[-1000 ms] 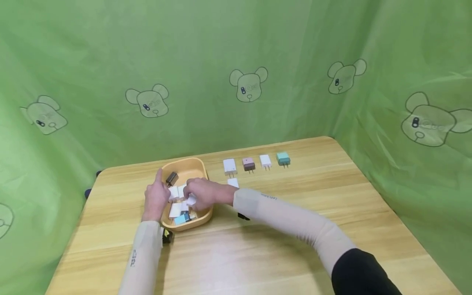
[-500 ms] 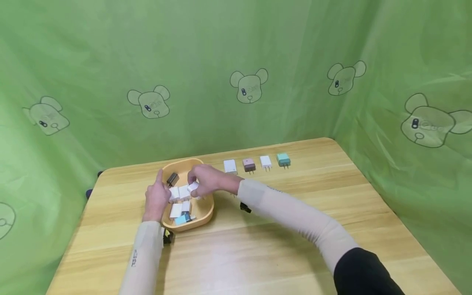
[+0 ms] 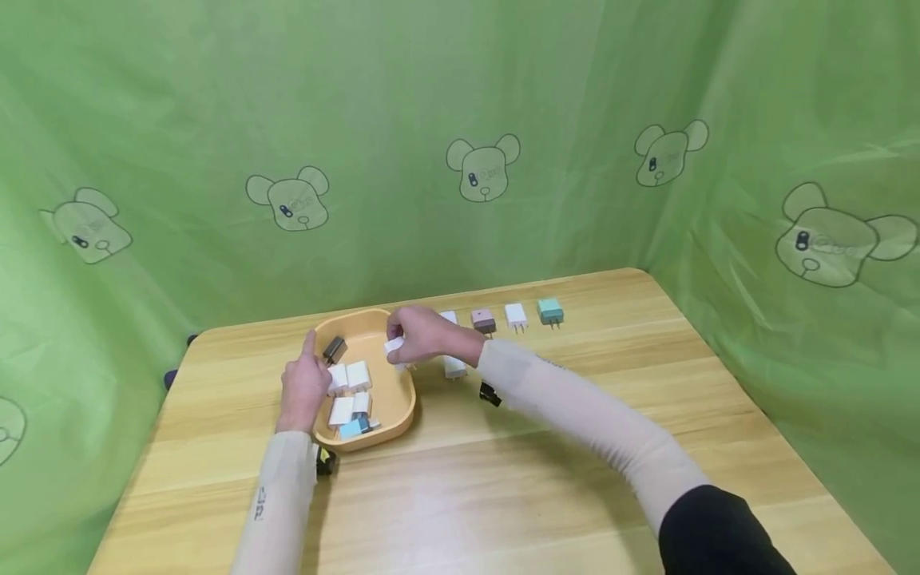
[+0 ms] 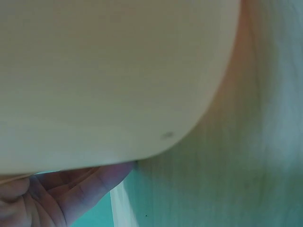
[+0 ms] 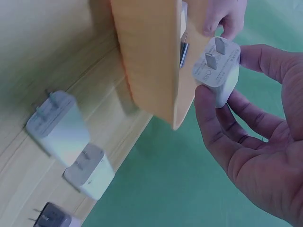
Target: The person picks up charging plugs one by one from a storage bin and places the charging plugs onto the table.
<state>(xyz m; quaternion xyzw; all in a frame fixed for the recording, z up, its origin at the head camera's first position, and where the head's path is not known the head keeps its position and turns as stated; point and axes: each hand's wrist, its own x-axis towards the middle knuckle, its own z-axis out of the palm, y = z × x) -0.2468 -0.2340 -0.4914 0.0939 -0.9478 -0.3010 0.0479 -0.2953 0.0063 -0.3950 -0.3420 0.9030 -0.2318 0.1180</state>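
Observation:
My right hand [image 3: 422, 331] pinches a white two-pin plug charger [image 5: 218, 68] between thumb and fingers. Its metal prongs show in the right wrist view. In the head view the charger overlaps the right rim of the orange-yellow plastic tray [image 3: 390, 431]. My left hand [image 3: 303, 389] holds the tray's left rim, thumb over the edge; the left wrist view shows its fingers along the outer wall. Inside the tray lie several white chargers [image 3: 358, 375], a black charger [image 3: 335, 349] at the back and a light-blue one [image 3: 350, 429] at the front.
A row of chargers lies along the table's back: a pink and brown one [image 3: 484, 320], a white one [image 3: 516, 316] and a teal one [image 3: 550, 311]. Another white charger [image 3: 454, 367] sits near the tray, partly behind my right hand. Green curtains [image 3: 402, 96] surround the wooden table [image 3: 575, 447].
My right hand has lifted a white charger from among those in the tray and moved back and right to the rim. The left hand has stayed at the tray.

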